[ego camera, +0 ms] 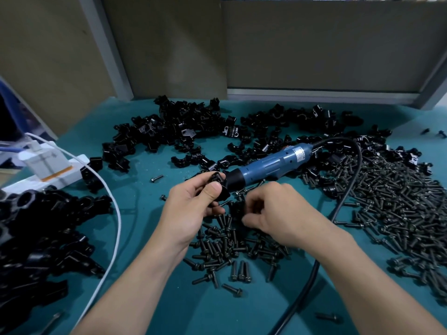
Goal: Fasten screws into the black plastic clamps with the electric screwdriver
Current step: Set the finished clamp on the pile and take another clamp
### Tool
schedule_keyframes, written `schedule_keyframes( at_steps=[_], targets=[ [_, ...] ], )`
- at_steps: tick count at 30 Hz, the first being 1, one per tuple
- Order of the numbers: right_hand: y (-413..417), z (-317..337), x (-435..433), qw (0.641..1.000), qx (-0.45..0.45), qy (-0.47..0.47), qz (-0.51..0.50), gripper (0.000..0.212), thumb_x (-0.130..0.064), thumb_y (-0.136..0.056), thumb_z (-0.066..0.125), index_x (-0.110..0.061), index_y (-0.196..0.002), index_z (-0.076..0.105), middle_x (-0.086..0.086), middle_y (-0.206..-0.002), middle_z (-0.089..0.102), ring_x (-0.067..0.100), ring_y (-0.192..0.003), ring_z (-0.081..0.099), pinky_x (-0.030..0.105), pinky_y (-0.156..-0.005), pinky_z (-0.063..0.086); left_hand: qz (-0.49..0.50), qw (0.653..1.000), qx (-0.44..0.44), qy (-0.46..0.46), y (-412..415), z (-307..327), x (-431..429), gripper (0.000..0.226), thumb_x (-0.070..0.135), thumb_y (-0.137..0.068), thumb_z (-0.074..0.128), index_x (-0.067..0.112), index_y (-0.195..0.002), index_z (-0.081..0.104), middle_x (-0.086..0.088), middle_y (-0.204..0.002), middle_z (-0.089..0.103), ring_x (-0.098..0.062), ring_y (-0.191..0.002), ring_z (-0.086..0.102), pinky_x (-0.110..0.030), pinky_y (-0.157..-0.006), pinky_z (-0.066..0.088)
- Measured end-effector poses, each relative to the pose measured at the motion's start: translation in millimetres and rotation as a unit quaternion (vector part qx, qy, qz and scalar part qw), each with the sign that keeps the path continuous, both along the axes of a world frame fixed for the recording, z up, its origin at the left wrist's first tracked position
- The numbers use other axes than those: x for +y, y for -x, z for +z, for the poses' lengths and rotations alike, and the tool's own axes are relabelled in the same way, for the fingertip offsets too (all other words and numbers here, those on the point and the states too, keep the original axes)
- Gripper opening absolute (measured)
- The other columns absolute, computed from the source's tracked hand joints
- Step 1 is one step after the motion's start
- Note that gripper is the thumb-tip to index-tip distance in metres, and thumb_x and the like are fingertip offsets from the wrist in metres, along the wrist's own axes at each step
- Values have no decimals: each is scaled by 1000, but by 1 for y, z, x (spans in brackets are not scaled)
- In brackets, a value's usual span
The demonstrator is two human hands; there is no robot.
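My left hand (193, 204) grips a black plastic clamp (219, 183) between thumb and fingers, just above the table. My right hand (271, 211) is beside it with fingers curled around a small black part (238, 209), pinching it over a heap of black screws (232, 240). The blue electric screwdriver (271, 163) lies on the teal table (150, 213) right behind both hands, its black tip pointing at the left hand. Its black cable (343, 197) loops past my right forearm.
Loose black clamps (183, 131) are piled across the back of the table. Assembled clamps (41, 233) are heaped at the left. A large spread of screws (399, 206) covers the right side. A white power strip (46, 170) and white cord (116, 213) lie at the left.
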State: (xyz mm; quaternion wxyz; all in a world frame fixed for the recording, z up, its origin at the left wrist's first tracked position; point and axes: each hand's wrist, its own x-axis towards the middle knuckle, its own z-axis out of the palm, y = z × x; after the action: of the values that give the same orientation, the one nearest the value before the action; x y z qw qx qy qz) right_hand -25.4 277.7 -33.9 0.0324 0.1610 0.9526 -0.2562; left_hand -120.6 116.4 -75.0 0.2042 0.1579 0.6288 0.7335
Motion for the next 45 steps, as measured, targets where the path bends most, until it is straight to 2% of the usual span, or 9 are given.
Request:
schedule_keyframes(
  at_steps=[4,10,12,15,20,28,36,40,45],
  targets=[
    [0,3,7,1000,-17,-9,23,13,-26,-83,84,-31,-77,72,-10,-71,70,7,-65,63,27,-63,54,0,1000,5,6,1,0,-1,23,14,-102,63,29,-108,78,-3,-107,74,-8,-68,62,-24,-70,61],
    [1,4,11,1000,13,0,9,16,-27,-89,80,-31,-76,73,-12,-71,71,6,-66,66,24,-64,54,-7,1000,19,13,2,0,-1,22,15,-102,62,28,-113,77,-2,-105,73,-7,-68,61,-28,-71,62],
    [-1,9,18,997,50,53,-9,15,-27,-92,77,-30,-78,74,-10,-72,74,7,-67,70,28,-67,59,-11,1000,26,12,2,-1,-2,23,16,-101,63,28,-113,77,-1,-102,74,-8,-68,60,-27,-70,62],
    [-4,12,20,970,130,202,-35,15,-15,-95,73,-19,-80,74,0,-73,77,17,-66,75,43,-72,65,-25,999,34,11,-2,2,-3,22,21,-96,67,38,-100,82,2,-97,77,-9,-69,61,-22,-66,59],
    [-4,12,13,902,221,369,-48,15,-1,-85,81,-15,-81,80,13,-74,76,24,-67,75,27,-66,59,-47,997,68,12,-7,6,-3,22,36,-85,69,48,-99,81,3,-93,78,-13,-71,64,-18,-63,56],
    [-2,7,8,875,275,395,-56,15,-3,-88,79,-17,-83,82,11,-69,76,20,-65,75,21,-65,56,-49,996,79,1,-7,4,-3,22,38,-88,69,43,-106,81,5,-95,77,-13,-73,64,-25,-68,59],
    [2,0,4,896,277,342,-50,17,-12,-90,80,-29,-86,82,4,-69,77,20,-68,75,25,-68,57,-72,991,116,-1,-7,5,1,23,41,-92,70,40,-113,79,0,-108,79,-12,-82,70,-24,-68,59],
    [4,-3,1,897,272,346,-47,16,-14,-92,78,-29,-86,81,5,-69,76,21,-67,74,25,-68,57,-59,985,163,4,-9,5,0,21,40,-93,69,45,-111,78,7,-108,79,-10,-90,74,-24,-71,60],
    [5,-8,-5,898,248,351,-92,17,-18,-94,75,-25,-79,77,5,-69,75,18,-56,69,33,-67,58,-11,966,246,78,-14,3,-2,26,50,-90,72,49,-116,73,20,-102,77,-5,-79,73,-12,-71,53]
  ],
)
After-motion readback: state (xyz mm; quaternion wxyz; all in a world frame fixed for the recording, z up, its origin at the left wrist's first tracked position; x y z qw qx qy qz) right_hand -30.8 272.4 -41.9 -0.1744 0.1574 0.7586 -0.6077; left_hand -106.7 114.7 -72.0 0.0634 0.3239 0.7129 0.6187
